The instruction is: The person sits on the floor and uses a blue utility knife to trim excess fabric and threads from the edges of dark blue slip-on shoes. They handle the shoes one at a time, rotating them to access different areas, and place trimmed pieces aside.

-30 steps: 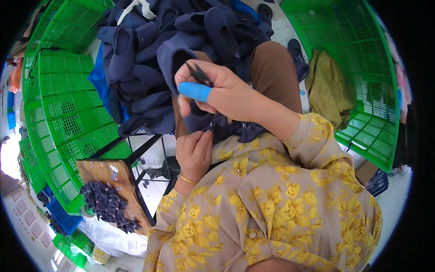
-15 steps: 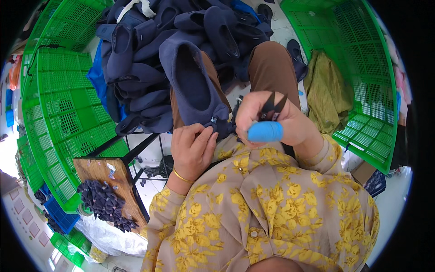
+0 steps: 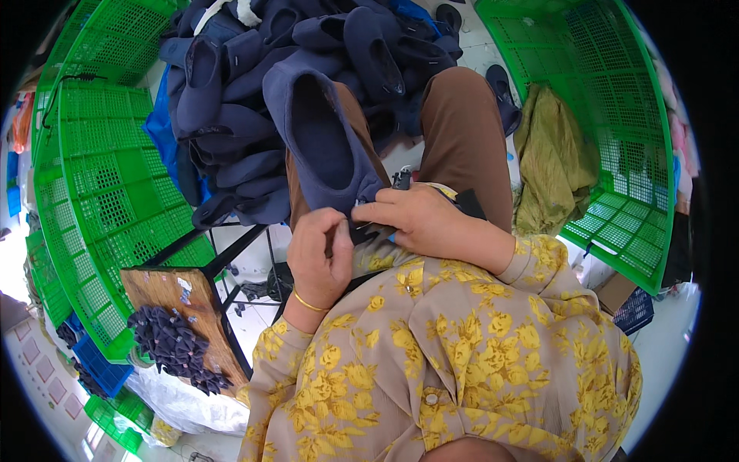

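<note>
A navy fabric slip-on shoe lies over my left thigh, its opening facing up and its toe, with a small fabric knot, pointing at me. My left hand is curled just below the toe, fingertips closed on a dark fabric piece partly hidden by them. From the right, my right hand reaches across to the same spot, its index finger extended to the toe. It grips dark pointed snips, their blades low between the hands. Blue wrapping on the thumb is almost covered.
A heap of navy shoes rises beyond my knees. Green plastic crates stand at left, another crate at right with an olive cloth by it. Dark fabric knots are piled on a wooden stool top.
My right hand has come down and left to the shoe's toe, turning the snips from upright to low between the hands. My left hand stays nearly in place.
</note>
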